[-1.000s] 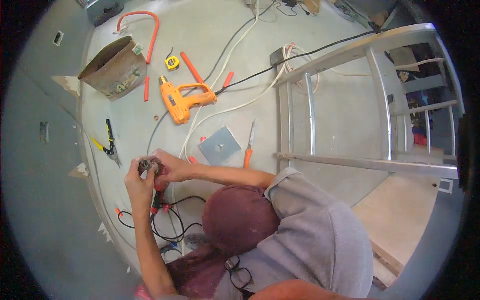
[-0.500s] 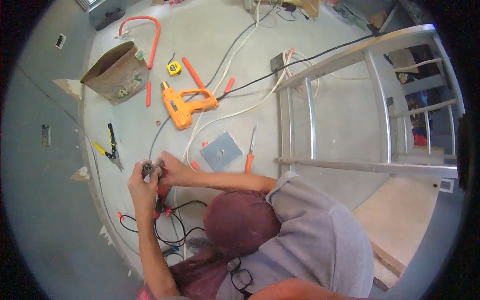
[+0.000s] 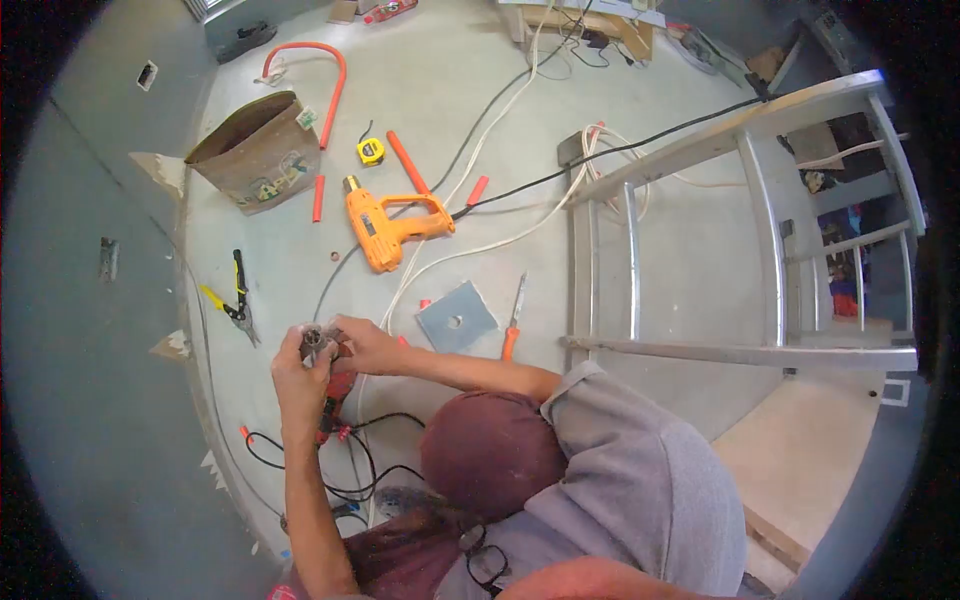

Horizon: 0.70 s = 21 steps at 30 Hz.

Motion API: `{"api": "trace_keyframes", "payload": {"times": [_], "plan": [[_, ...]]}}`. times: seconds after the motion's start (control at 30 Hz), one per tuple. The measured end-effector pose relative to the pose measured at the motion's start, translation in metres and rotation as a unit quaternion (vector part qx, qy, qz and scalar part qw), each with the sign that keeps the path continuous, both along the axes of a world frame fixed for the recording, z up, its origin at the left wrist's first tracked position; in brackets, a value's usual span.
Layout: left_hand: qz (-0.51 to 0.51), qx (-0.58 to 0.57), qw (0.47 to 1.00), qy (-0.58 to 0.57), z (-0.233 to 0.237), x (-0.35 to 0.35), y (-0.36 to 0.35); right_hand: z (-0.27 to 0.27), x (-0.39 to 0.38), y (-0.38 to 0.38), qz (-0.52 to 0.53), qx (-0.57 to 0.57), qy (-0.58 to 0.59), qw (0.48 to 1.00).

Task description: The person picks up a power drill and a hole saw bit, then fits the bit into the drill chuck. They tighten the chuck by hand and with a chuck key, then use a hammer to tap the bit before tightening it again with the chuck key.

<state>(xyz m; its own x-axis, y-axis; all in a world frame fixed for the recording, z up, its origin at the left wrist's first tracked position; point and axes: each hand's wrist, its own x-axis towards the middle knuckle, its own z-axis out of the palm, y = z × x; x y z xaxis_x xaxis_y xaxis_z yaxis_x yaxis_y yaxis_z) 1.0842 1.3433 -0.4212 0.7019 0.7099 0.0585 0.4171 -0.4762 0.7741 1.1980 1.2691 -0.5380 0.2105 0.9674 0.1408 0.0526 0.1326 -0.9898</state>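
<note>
My left hand (image 3: 297, 377) is closed around the grey round chuck (image 3: 313, 338) of a red corded drill (image 3: 339, 388), whose open end faces up at me. Close against it, my right hand (image 3: 366, 346) grips the same front part of the drill from the right. The fingers overlap there, so the exact grip is partly hidden. Below my hands, the drill's black cord (image 3: 372, 462) loops over the floor. Tin snips (image 3: 240, 305) with yellow and black handles lie left of my hands. An orange heat gun (image 3: 385, 228) lies above them.
A grey square plate with a hole (image 3: 470, 325) and an orange-handled pointed tool (image 3: 515, 318) lie to the right. Farther off are a yellow tape measure (image 3: 371, 151), orange tube pieces (image 3: 319, 198), a dirty bucket (image 3: 270, 185) and white cable (image 3: 495, 252). An aluminium ladder (image 3: 762, 225) stands right.
My view has shifted, so the floor items appear a little farther right and lower. Both hands stay on the drill's chuck, with the fingers slightly repositioned.
</note>
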Motion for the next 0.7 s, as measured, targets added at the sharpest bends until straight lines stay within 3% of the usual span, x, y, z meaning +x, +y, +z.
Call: {"api": "trace_keyframes", "payload": {"times": [0.03,0.13,0.27,0.33,0.37,0.43,0.57,0.63,0.67,0.7], "plan": [[0.005,-0.005,1.0,-0.013,0.0,0.001,-0.002,-0.006,-0.002,0.0,-0.057,-0.025,-0.031,0.998],[-0.006,0.029,1.0,-0.008,-0.006,-0.002,0.002,-0.017,-0.008,0.005,-0.075,0.009,-0.071,0.995],[0.011,0.023,1.0,0.011,-0.001,-0.003,0.0,-0.015,0.0,-0.001,0.009,0.018,0.057,0.998],[0.015,0.008,1.0,0.014,-0.002,-0.002,-0.002,-0.011,-0.003,-0.003,-0.078,-0.036,-0.042,0.995],[0.014,-0.006,1.0,0.011,-0.003,-0.002,-0.002,-0.009,-0.005,-0.002,-0.076,-0.037,-0.038,0.996],[0.014,0.002,1.0,0.007,-0.004,-0.001,0.0,-0.006,-0.01,-0.001,-0.071,0.044,0.009,0.996],[0.008,0.016,1.0,0.024,-0.008,-0.005,0.003,-0.015,-0.004,0.002,-0.005,-0.002,0.09,0.996],[0.008,0.015,1.0,0.023,-0.005,-0.003,0.001,0.003,-0.006,0.0,-0.087,-0.106,-0.088,0.987],[0.01,0.018,1.0,0.02,-0.006,-0.003,-0.001,0.002,-0.008,-0.003,-0.088,-0.115,-0.081,0.986],[0.009,0.014,1.0,0.024,-0.009,-0.002,0.0,0.002,-0.007,-0.001,-0.089,0.0,-0.067,0.994]]}}
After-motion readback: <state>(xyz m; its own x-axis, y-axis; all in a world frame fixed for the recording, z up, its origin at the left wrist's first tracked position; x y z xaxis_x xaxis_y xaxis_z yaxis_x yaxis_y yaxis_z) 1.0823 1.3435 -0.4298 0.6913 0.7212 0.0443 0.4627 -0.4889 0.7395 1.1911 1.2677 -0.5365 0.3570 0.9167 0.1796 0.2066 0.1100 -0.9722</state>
